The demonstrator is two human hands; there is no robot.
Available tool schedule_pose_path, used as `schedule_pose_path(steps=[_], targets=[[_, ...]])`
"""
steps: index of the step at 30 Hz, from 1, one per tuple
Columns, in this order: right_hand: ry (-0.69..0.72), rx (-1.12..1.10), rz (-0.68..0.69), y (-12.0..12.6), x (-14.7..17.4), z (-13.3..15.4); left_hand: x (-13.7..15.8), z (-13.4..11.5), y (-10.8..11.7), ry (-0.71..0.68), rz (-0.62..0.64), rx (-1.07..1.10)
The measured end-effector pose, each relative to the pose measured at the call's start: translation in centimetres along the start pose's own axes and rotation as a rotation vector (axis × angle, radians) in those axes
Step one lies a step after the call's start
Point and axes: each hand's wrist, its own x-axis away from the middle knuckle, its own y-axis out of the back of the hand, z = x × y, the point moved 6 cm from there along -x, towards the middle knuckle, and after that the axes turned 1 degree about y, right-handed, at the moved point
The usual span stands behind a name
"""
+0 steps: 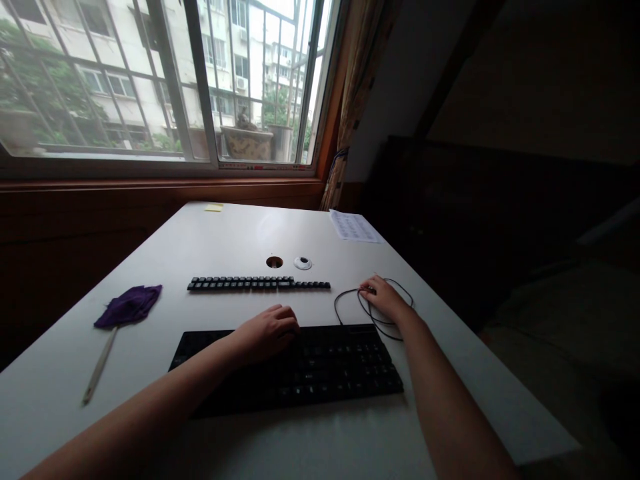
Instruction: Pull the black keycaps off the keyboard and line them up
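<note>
A black keyboard (pixel 345 367) lies on the white table in front of me. My left hand (pixel 270 331) rests over its upper middle, fingers curled down and closed; whatever they may hold is hidden. Beyond the keyboard's right corner, my right hand (pixel 384 297) is closed in a pinch at the loops of a thin black cable (pixel 336 308). A small dark bit shows at its fingertips, but I cannot tell whether it is the cable or something else. Loose black keycaps (pixel 240 284) stand in neat rows behind the keyboard.
A brush-like tool with a purple cloth (pixel 129 307) on its head lies at the left. Farther back are a round hole (pixel 275 263), a white round cover (pixel 303 263), a printed sheet (pixel 355 227) and a yellow note (pixel 214 208). A window (pixel 215 163) stands behind the table (pixel 240 233).
</note>
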Motion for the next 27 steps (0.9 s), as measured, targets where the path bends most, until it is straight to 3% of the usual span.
schedule_pose_path(steps=[9,15,18,22,27], targets=[[-0.029,0.032,-0.121,1.0,4.9,-1.4,0.4,-0.5,-0.4,-0.05,0.047,-0.095],[-0.048,0.091,-0.257,1.4,7.6,-1.9,1.2,-2.2,2.6,-0.069,0.041,-0.148],[-0.016,0.091,-0.346,2.1,7.9,-1.4,3.9,-0.7,5.6,-0.002,-0.032,-0.144],[-0.017,0.079,-0.443,3.3,8.1,-1.0,10.2,3.2,9.8,0.139,-0.153,-0.095],[-0.117,0.015,-0.625,7.0,8.5,1.1,17.8,6.1,11.9,0.289,-0.121,0.001]])
